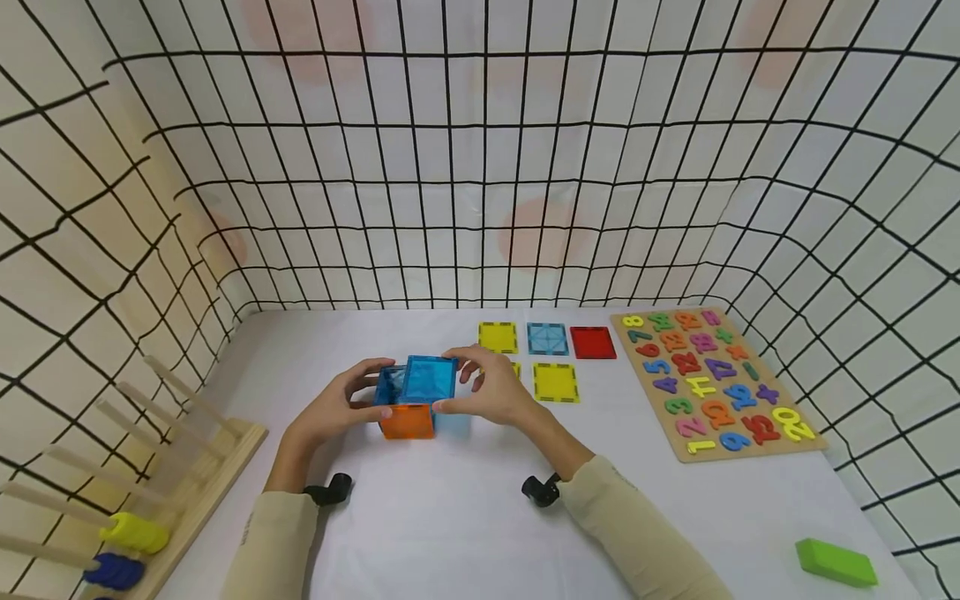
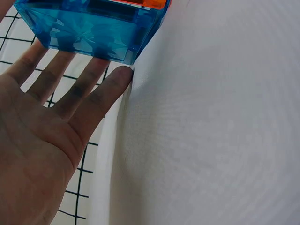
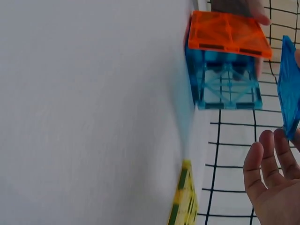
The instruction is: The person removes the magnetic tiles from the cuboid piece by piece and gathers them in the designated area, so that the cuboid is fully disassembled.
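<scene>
A small box of magnetic tiles stands on the white cloth, with an orange tile (image 1: 407, 422) in front and blue tiles (image 3: 229, 86) as other walls. My left hand (image 1: 333, 408) grips its left side, thumb at the front corner and fingers at the back. In the left wrist view, the fingertips of that hand (image 2: 51, 122) touch a blue wall (image 2: 89, 33). Over the box's top, my right hand (image 1: 491, 387) pinches a blue square tile (image 1: 430, 379) by its right edge. The right wrist view shows this tile (image 3: 287, 89) apart from the box, above its rim.
Yellow tiles (image 1: 556, 382), a light blue tile (image 1: 547, 338) and a red tile (image 1: 593, 342) lie behind and right of my right hand. Farther right is a number puzzle board (image 1: 780, 448), with a green block (image 1: 836, 562) nearer. A wooden peg rack (image 1: 247, 433) stands left. Black wire mesh (image 1: 483, 182) surrounds the table.
</scene>
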The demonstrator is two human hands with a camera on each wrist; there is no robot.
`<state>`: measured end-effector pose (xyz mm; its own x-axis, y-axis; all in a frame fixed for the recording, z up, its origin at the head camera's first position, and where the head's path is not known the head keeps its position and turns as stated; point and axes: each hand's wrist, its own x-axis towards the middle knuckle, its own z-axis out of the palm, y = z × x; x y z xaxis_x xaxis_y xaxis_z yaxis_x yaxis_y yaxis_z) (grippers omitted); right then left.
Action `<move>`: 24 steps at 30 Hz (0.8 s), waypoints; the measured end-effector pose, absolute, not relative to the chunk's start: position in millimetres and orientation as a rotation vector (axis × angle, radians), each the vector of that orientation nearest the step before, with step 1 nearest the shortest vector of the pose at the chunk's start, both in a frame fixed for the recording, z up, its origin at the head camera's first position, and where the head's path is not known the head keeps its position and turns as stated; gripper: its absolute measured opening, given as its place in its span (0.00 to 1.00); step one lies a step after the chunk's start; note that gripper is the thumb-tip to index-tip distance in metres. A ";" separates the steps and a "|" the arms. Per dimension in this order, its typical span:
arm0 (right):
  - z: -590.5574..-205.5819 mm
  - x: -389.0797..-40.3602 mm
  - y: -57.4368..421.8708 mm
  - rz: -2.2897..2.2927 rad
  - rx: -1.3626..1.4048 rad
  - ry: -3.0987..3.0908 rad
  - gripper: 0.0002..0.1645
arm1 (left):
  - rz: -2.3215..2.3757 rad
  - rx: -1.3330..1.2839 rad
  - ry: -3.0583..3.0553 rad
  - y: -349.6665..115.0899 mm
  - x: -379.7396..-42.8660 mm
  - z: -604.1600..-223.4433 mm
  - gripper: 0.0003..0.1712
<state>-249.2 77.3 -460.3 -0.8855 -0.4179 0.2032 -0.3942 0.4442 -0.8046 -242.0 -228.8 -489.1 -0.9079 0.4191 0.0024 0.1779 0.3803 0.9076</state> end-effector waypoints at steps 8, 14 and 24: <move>-451.1 -247.4 121.1 -1.303 -0.713 2.776 0.41 | 1.549 0.506 2.417 -227.4 -239.9 -487.6 0.40; -442.9 -248.7 158.4 -1.250 -0.713 2.799 0.42 | 1.555 0.516 2.415 -229.8 -240.2 -486.6 0.40; -440.0 -252.5 216.5 -1.072 -0.642 2.872 0.44 | 1.576 0.503 2.392 -229.5 -242.4 -490.0 0.38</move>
